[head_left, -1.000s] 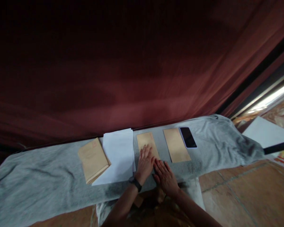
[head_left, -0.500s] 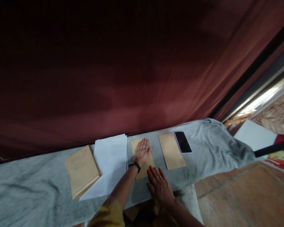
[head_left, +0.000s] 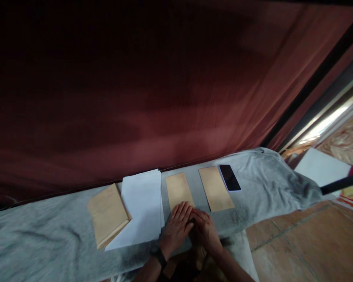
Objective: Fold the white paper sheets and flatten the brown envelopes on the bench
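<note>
My left hand (head_left: 176,228), with a dark band on its wrist, lies with fingers stretched out over the near end of a brown envelope (head_left: 180,188). Close against it, my right hand (head_left: 207,231) has its fingers bent and pressed together at that envelope's near right corner, seemingly gripping the edge; its thumb is hidden. Both hands cover the envelope's near end. To the right lies a second brown envelope (head_left: 216,190), flat and apart from my hands.
A phone (head_left: 230,178) lies beside the second envelope. White paper sheets (head_left: 142,207) and a stack of brown envelopes (head_left: 108,213) are on the left. All rest on a grey cloth (head_left: 47,239) covering a narrow bench. A dark red curtain (head_left: 164,98) hangs behind; tiled floor (head_left: 294,243) shows at right.
My left hand has drawn back from the middle of the envelope to its near end. My right hand has come in beside it, its fingers now bent. The view shifted slightly.
</note>
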The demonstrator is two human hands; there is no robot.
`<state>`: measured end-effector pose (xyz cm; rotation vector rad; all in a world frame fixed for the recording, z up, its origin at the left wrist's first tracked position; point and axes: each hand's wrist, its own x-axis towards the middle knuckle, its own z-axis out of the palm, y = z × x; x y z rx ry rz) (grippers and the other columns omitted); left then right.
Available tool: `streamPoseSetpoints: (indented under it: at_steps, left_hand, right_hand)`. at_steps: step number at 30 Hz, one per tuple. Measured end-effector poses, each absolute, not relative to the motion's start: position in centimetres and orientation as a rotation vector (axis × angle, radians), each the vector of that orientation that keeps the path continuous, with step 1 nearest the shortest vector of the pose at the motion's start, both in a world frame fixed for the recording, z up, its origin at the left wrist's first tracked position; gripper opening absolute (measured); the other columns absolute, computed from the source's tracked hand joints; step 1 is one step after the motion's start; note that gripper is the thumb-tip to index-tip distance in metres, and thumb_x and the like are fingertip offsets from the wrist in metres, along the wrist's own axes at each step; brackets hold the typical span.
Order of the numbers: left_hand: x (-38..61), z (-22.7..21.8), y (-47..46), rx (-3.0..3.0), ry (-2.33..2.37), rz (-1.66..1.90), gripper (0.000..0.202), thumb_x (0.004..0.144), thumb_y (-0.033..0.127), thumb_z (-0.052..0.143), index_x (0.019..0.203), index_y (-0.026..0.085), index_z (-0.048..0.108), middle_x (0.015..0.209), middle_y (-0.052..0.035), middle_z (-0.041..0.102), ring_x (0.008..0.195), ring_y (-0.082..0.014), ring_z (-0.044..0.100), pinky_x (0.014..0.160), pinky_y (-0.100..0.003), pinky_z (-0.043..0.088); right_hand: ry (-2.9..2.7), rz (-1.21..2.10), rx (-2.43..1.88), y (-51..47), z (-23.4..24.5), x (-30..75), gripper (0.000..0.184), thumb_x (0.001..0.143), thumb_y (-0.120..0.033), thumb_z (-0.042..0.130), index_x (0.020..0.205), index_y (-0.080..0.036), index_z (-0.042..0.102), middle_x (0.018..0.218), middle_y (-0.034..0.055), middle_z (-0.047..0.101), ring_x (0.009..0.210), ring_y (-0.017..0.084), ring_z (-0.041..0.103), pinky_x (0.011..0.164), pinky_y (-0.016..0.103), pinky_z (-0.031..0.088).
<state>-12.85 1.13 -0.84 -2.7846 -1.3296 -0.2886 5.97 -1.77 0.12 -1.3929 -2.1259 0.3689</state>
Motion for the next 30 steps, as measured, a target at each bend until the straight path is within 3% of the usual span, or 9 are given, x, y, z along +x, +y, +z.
streamPoseSetpoints:
  at_steps: [6, 10, 16, 21, 26, 30]
  left_hand:
    - [-13.6, -1.9, 0.6, -2.9, -1.413, -0.154, 0.075, 0.086, 0.001, 0.039, 0.157, 0.02, 0.029, 0.16, -0.0063, 0.039, 0.147, -0.021, 0.037, 0.121, -0.044, 0.034]
    - [-13.9, -2.5, 0.9, -2.925, -1.42, -0.189, 0.083, 0.078, -0.006, 0.038, 0.157, 0.02, 0.03, 0.159, -0.009, 0.039, 0.147, -0.0223, 0.037, 0.12, -0.048, 0.038]
    - [-14.0, -2.4, 0.7, -2.923, -1.423, -0.255, 0.082, 0.076, -0.007, 0.039, 0.153, 0.022, 0.038, 0.158, -0.0074, 0.043, 0.146, -0.0214, 0.04, 0.119, -0.047, 0.04]
    - [-13.8, -1.2, 0.6, -2.928, -1.46, -0.275, 0.076, 0.078, -0.006, 0.04, 0.148, 0.022, 0.047, 0.154, -0.0063, 0.049, 0.143, -0.0211, 0.044, 0.118, -0.044, 0.04]
    - [-13.6, -0.5, 1.5, -2.846, -1.518, -0.404, 0.048, 0.096, 0.011, 0.038, 0.14, 0.021, 0.055, 0.146, -0.0067, 0.058, 0.136, -0.0195, 0.052, 0.114, -0.04, 0.046]
    - [-12.6, -0.8, 3.9, -2.686, -1.617, -0.411, 0.048, 0.099, 0.027, 0.04, 0.146, 0.017, 0.047, 0.154, -0.0101, 0.049, 0.144, -0.0233, 0.042, 0.117, -0.045, 0.041]
  right_hand:
    - [-1.965, 0.278, -1.74, -0.6, 0.5, 4.5, 0.032, 0.093, -0.01, 0.047, 0.118, -0.021, 0.065, 0.111, 0.0103, 0.069, 0.1, 0.024, 0.068, 0.088, 0.035, 0.054]
    - [-1.949, 0.374, -1.962, 1.3, 1.6, 3.8, 0.017, 0.096, -0.016, 0.05, 0.105, -0.018, 0.065, 0.097, 0.0104, 0.07, 0.083, 0.022, 0.071, 0.075, 0.03, 0.052]
    - [-1.896, 0.519, -1.996, 2.2, 1.6, 4.4, 0.014, 0.096, -0.013, 0.051, 0.102, -0.019, 0.062, 0.096, 0.0072, 0.073, 0.086, 0.02, 0.073, 0.072, 0.025, 0.05]
    - [-1.947, 0.3, -1.934, 1.0, 1.0, 4.2, 0.027, 0.096, -0.008, 0.044, 0.113, -0.019, 0.061, 0.098, 0.0093, 0.072, 0.086, 0.02, 0.071, 0.075, 0.028, 0.052]
    - [-2.166, 0.174, -1.607, -0.9, 0.8, 4.0, 0.039, 0.091, -0.009, 0.049, 0.126, -0.021, 0.061, 0.121, 0.011, 0.069, 0.111, 0.024, 0.065, 0.095, 0.036, 0.052]
    - [-2.246, 0.111, -1.423, -2.6, -0.3, 4.3, 0.053, 0.092, -0.01, 0.046, 0.145, -0.017, 0.049, 0.144, 0.0105, 0.057, 0.133, 0.022, 0.051, 0.111, 0.04, 0.044]
